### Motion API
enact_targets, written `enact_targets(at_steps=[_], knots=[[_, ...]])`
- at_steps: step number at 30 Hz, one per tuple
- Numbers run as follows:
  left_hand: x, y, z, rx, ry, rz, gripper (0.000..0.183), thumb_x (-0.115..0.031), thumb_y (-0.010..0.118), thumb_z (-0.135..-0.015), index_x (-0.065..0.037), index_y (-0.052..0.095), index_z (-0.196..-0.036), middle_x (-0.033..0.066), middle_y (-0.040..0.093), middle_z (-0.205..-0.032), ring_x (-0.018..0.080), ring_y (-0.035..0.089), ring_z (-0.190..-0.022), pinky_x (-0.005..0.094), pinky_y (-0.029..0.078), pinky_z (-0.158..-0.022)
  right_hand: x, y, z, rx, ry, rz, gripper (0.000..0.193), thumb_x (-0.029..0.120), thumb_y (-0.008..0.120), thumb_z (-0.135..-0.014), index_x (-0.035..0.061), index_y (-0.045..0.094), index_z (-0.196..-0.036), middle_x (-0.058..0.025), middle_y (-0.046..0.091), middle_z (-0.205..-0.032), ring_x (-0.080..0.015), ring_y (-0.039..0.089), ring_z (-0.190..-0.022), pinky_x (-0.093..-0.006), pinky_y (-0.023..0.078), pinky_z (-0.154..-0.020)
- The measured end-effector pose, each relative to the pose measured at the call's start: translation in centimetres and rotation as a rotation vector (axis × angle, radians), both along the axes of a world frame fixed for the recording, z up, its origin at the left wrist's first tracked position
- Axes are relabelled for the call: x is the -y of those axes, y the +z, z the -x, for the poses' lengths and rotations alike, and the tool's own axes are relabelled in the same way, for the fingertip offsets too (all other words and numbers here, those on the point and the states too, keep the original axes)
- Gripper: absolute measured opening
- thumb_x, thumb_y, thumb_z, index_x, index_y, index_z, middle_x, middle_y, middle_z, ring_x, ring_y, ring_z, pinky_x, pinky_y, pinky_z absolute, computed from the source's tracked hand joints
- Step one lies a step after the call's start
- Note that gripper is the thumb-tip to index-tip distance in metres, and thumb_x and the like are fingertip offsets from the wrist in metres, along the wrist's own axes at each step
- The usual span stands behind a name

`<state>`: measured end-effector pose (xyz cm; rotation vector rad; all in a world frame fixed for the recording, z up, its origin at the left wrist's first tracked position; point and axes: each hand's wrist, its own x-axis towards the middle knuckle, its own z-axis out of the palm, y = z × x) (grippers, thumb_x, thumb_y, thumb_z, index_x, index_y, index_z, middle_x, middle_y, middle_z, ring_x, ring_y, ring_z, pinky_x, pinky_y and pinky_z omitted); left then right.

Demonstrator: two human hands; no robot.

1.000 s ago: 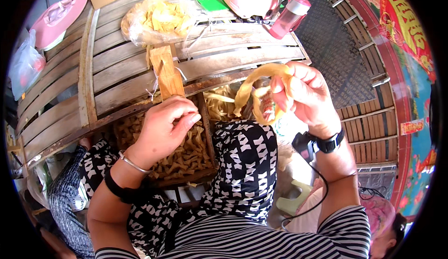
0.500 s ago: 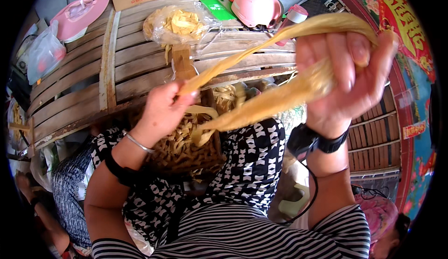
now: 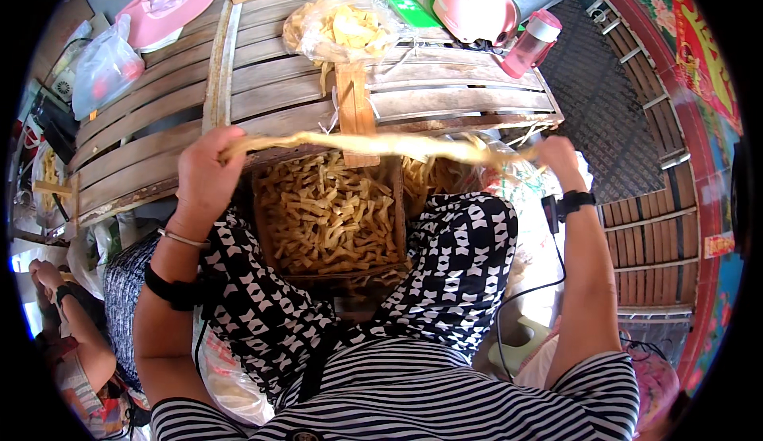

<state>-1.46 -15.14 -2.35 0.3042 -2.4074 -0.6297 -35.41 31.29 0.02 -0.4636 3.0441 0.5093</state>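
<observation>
A long, yellowish, soft-looking strip is stretched level between my hands, blurred along its length. My left hand is closed around its left end. At the right end my right hand pinches the strip, its fingertips smeared by motion. Below the strip, between my knees, sits a cardboard box filled with many short, knotted-looking yellow pieces. A narrow wooden board juts from the table edge behind the strip. More yellow strips lie just right of the box.
On the slatted table lie a plastic bag of yellow strips, a pink helmet, a pink-lidded bottle, a pink sun hat and a thin plastic bag. Another person's arm shows at lower left.
The strip was looped over my right hand; now it is pulled out straight. My hands have moved far apart, left hand leftward, right hand lower, uncovering the box.
</observation>
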Motion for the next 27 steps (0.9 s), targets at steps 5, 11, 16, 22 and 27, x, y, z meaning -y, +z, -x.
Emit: enact_targets(at_steps=[5,11,16,22,27], knots=[[-7.0,2.5,3.0,-0.066,-0.443,0.367,0.015,-0.011,0.067,-0.075,-0.010,0.066,-0.089,0.0000,0.050,-0.064,0.0129,0.051,-0.050,0.0261,0.045,-0.045,11.8,1.7,-9.0,0.641,0.213,0.698,0.059,0.046,0.059,-0.087,0.0055,0.052,-0.128,-0.0148,0.056,-0.125,-0.0256,0.054,-0.116,-0.0362,0.045,-0.095],[-8.9,4.6,8.3,-0.173,-0.236,0.342,0.028,-0.008,0.070,-0.069,-0.009,0.058,-0.093,0.0034,0.053,-0.073,0.0188,0.056,-0.060,0.0311,0.049,-0.052,22.2,4.4,-17.5,1.351,0.187,1.475,0.042,0.042,0.059,-0.091,0.0038,0.057,-0.108,-0.0011,0.056,-0.082,-0.0080,0.044,-0.066,-0.0198,0.039,-0.061],[-6.0,2.7,10.0,-0.073,-0.190,0.443,0.026,-0.004,0.063,-0.072,-0.009,0.061,-0.097,0.0034,0.059,-0.076,0.0225,0.059,-0.065,0.0336,0.048,-0.056,22.3,2.6,-13.7,0.917,0.413,1.037,0.034,0.036,0.064,-0.089,0.0029,0.063,-0.087,0.0004,0.058,-0.066,-0.0068,0.050,-0.060,-0.0231,0.040,-0.052],[-8.1,-1.0,11.4,-0.097,-0.249,0.271,0.024,-0.007,0.063,-0.074,-0.007,0.061,-0.097,0.0083,0.059,-0.076,0.0231,0.061,-0.065,0.0341,0.049,-0.056,23.4,-0.4,-14.3,1.085,0.370,1.311,0.027,0.027,0.066,-0.088,0.0010,0.064,-0.094,-0.0014,0.062,-0.078,-0.0070,0.054,-0.069,-0.0222,0.046,-0.063],[-5.9,-0.7,10.7,0.459,-0.672,-0.513,0.031,-0.008,0.068,-0.078,-0.004,0.060,-0.107,0.0105,0.064,-0.086,0.0176,0.063,-0.072,0.0288,0.048,-0.064,21.7,-2.4,-12.2,0.669,0.576,1.114,0.013,0.012,0.068,-0.085,0.0006,0.064,-0.086,-0.0019,0.062,-0.074,-0.0067,0.055,-0.069,-0.0226,0.045,-0.060]])
